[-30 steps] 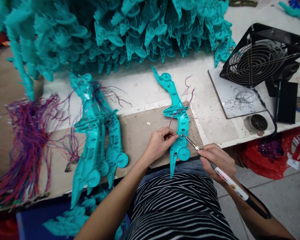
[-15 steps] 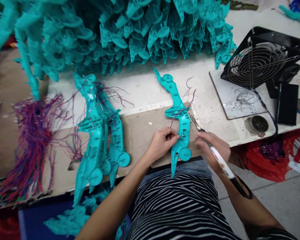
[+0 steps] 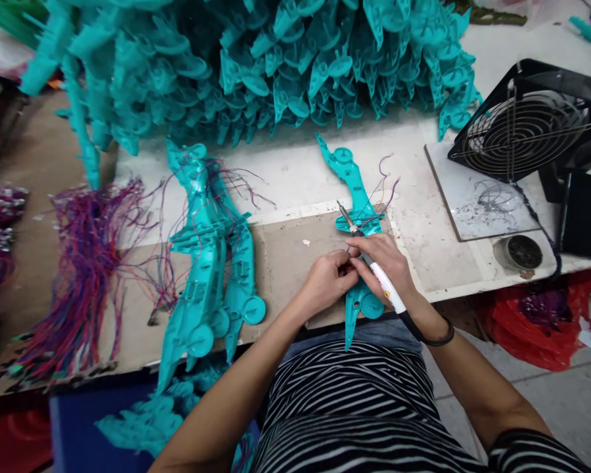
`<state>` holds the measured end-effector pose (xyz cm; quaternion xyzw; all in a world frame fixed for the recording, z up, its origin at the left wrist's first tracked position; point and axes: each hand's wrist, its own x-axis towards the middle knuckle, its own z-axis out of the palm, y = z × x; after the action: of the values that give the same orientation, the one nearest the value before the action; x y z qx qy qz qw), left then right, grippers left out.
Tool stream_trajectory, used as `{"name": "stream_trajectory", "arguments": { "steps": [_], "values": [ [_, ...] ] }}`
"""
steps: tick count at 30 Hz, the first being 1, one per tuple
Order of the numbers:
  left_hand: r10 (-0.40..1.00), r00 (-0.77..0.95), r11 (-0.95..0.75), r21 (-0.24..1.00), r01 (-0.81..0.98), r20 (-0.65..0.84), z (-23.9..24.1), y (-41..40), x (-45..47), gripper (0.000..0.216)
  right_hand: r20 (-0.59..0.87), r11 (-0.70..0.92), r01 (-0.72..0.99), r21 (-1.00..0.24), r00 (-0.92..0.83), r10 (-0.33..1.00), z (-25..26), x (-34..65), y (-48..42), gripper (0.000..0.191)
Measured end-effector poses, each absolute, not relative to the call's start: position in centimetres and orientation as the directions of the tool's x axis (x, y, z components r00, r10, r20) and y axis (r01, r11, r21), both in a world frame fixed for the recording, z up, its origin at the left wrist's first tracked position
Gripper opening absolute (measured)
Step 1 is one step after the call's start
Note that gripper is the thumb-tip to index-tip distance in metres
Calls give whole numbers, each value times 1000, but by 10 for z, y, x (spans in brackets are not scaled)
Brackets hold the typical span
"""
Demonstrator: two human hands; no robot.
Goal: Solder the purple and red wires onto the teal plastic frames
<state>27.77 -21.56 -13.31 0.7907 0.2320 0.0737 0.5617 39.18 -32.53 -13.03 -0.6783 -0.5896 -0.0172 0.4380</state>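
A teal plastic shell piece (image 3: 357, 177) lies lengthwise on the worktable before me, with thin red and purple wires (image 3: 385, 190) crossing its middle. My left hand (image 3: 328, 281) is closed in a pinch over the shell's lower half, on what looks like a thin wire; the fingertips are partly hidden. Close against it, my right hand (image 3: 387, 263) holds a soldering iron (image 3: 385, 284) with a white handle. Its metal tip points up and left above the shell, apart from my left fingers. The right thumb and forefinger meet near the left fingertips; whether they also pinch something is hidden.
Several wired teal shells (image 3: 197, 263) lie at left beside a wire bundle (image 3: 86, 276). A large heap of teal shells (image 3: 256, 72) fills the back. At right stand a black fan (image 3: 522, 125), a white tile (image 3: 467, 197) with solder wire, and a small round tin (image 3: 522, 253).
My right hand has moved left over the shell, swinging the soldering iron's tip up and left, and now meets my left hand. The left hand stays at the shell. The whole view has shifted slightly.
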Motion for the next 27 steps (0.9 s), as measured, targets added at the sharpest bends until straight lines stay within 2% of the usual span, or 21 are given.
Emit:
{"name": "stream_trajectory", "arguments": {
  "steps": [3,7,13,19,27],
  "values": [
    [441,880,-200,936,290,-178,-130,-214,278,10,533,60,812,-580,324,781,-130,394,-325,31],
    [433,877,-25,970,242,-208,-127,-211,279,10,529,30,785,-619,389,754,-129,399,-333,33],
    [490,826,118,960,256,-280,-128,-213,286,12,517,15,746,-666,447,730,-131,401,-340,35],
    [535,789,112,951,289,-303,-131,-217,294,14,509,-19,722,-691,506,696,-132,403,-354,31],
    [595,771,-50,946,320,-229,-131,-220,303,13,599,22,737,-676,531,599,-122,394,-398,28]
  ]
}}
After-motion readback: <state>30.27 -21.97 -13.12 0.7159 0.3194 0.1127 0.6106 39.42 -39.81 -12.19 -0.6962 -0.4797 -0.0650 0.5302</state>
